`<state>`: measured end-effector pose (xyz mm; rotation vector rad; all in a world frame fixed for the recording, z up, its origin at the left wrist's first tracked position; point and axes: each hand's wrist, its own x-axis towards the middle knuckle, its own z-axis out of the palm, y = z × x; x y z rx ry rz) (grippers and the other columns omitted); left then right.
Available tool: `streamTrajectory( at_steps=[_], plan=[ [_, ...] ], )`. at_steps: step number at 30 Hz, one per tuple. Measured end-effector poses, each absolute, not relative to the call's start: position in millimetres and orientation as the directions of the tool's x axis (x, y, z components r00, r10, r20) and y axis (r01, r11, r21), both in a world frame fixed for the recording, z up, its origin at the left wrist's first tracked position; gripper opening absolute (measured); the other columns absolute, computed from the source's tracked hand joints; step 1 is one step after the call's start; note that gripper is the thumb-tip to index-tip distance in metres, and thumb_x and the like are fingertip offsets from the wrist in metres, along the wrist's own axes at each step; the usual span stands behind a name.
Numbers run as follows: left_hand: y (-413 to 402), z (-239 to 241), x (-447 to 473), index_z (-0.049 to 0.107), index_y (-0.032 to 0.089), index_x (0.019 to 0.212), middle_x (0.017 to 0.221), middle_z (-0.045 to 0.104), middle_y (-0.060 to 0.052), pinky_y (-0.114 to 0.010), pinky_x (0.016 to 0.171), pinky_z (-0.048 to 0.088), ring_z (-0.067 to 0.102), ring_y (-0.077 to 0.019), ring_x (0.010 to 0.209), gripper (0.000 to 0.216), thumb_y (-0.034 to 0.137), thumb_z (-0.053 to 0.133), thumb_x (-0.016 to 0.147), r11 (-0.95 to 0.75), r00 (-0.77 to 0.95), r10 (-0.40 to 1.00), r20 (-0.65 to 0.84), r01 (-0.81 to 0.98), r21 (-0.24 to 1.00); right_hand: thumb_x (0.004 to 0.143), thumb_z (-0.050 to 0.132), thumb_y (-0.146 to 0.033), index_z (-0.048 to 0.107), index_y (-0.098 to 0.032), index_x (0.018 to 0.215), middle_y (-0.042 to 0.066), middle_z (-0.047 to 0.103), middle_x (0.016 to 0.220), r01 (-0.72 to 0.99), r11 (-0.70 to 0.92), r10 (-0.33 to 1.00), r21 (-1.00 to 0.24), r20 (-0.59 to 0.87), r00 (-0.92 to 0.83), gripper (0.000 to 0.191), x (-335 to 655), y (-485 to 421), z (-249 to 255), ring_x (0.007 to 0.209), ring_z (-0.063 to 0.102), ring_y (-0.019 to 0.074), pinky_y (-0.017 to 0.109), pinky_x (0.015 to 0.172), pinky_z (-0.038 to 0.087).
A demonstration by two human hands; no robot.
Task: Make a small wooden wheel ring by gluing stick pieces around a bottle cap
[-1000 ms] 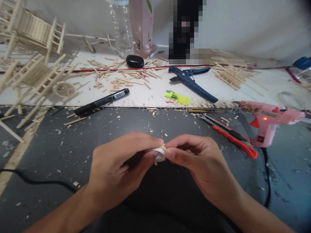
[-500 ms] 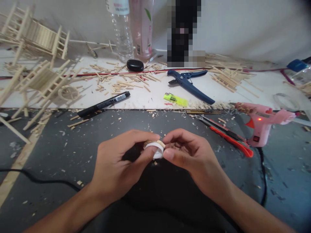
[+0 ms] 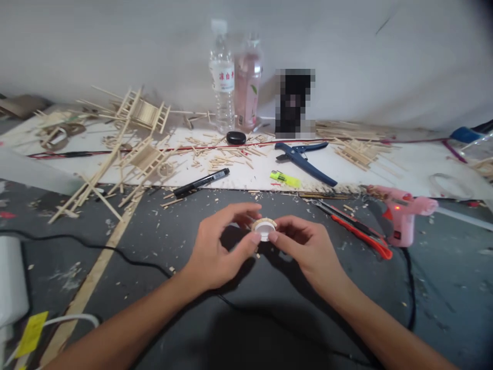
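A small white ring (image 3: 265,226) is held up over the dark tabletop, with short pale wood pieces (image 3: 269,221) along its upper outer edge. My right hand (image 3: 308,241) pinches the ring's right side between thumb and fingers. At the left side, my left hand (image 3: 221,244) has its thumb on the lower rim and its other fingers behind; the index finger is lifted off above. Beyond the hands lie a black marker pen (image 3: 202,183), a yellow-green lighter-like piece (image 3: 285,179) and dark blue cutters (image 3: 306,163).
A pink glue gun (image 3: 400,216) with a lit red light stands at the right, near a red utility knife (image 3: 360,236). Stick-built wooden models (image 3: 142,156) stand at back left. Two bottles (image 3: 223,97) are by the wall. A black cable (image 3: 127,257) crosses the table.
The view has tilted up and widened, showing more wall and table. My left index finger has lifted from the ring, and the left thumb has moved from inside it to its lower rim.
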<state>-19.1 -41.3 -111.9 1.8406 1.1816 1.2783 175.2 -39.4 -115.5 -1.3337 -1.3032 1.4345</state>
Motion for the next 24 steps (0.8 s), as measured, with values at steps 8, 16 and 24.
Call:
streamTrajectory(
  at_steps=[8, 16, 24],
  plan=[
    [20, -57, -120, 0.062, 0.023, 0.135, 0.151, 0.055, -0.01, -0.053, 0.117, 0.045, 0.057, -0.0317, 0.134, 0.049, 0.04, 0.076, 0.091, -0.249, -0.199, 0.829, 0.523, 0.706, 0.663, 0.083, 0.072, -0.04, 0.076, -0.016, 0.082, 0.003, 0.071, 0.075, 0.466, -0.074, 0.905, -0.882, -0.256, -0.34, 0.024, 196, -24, -101, 0.069, 0.057, 0.016, 0.029, 0.064, 0.039],
    [72, -70, -213, 0.065, 0.017, 0.131, 0.138, 0.064, -0.012, -0.056, 0.107, 0.052, 0.063, -0.0306, 0.125, 0.04, 0.04, 0.071, 0.098, -0.117, -0.006, 0.954, 0.299, 0.914, 0.39, 0.077, 0.066, -0.025, 0.078, -0.017, 0.073, 0.003, 0.076, 0.073, 0.667, 0.002, 0.833, -0.745, -0.367, -0.413, 0.015, 220, -19, -84, 0.071, 0.065, 0.0185, 0.029, 0.064, 0.04],
    [83, -81, -230, 0.066, 0.016, 0.129, 0.133, 0.067, -0.011, -0.051, 0.1, 0.058, 0.067, -0.0279, 0.117, 0.037, 0.039, 0.069, 0.1, -0.143, 0.09, 0.973, 0.213, 0.957, 0.25, 0.08, 0.066, -0.029, 0.078, -0.017, 0.076, 0.003, 0.076, 0.076, 0.695, 0.027, 0.795, -0.718, -0.406, -0.45, 0.017, 228, -15, -87, 0.072, 0.065, 0.0186, 0.029, 0.064, 0.041]
  ],
)
